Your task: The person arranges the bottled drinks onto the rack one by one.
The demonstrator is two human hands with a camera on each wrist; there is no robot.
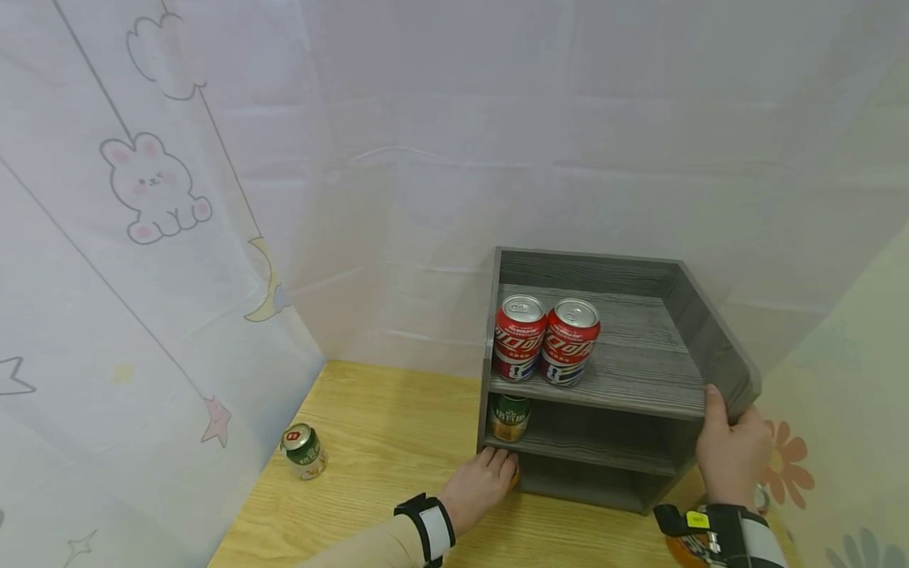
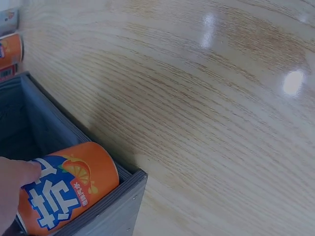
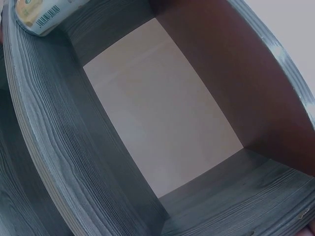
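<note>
Down at the bottom left corner of the grey shelf unit point(image 1: 604, 379), the left hand point(image 1: 479, 487) has its fingers curled round an orange soda can point(image 2: 66, 189), which sits just inside the lowest compartment. From the wrist view the can is lying on its side against the shelf's front edge, with a fingertip pressed on the blue-and-white lettering. Smooth, glossy metal cylinder, bright orange with a little orange-slice graphic.

Over on the other side, the right hand point(image 1: 731, 454) grasps the shelf's right wall near its front top corner, thumb over the edge. The shelf itself is a boxy three-tier thing with a rough grey woodgrain finish, open at the front; its back looks like a plain pale panel from the right wrist view.

On the top tier two red cans point(image 1: 545, 339) stand upright, touching each other. On the middle tier, far left, a green can point(image 1: 507, 416) with a yellowish lower band stands upright.

Everything sits on a light wooden table point(image 1: 383, 465), shiny enough to catch reflections. Another green can point(image 1: 304, 451) stands tilted-looking off to the left, well apart from the shelf. Thin white curtains with bunny and star drawings hang behind it all.
</note>
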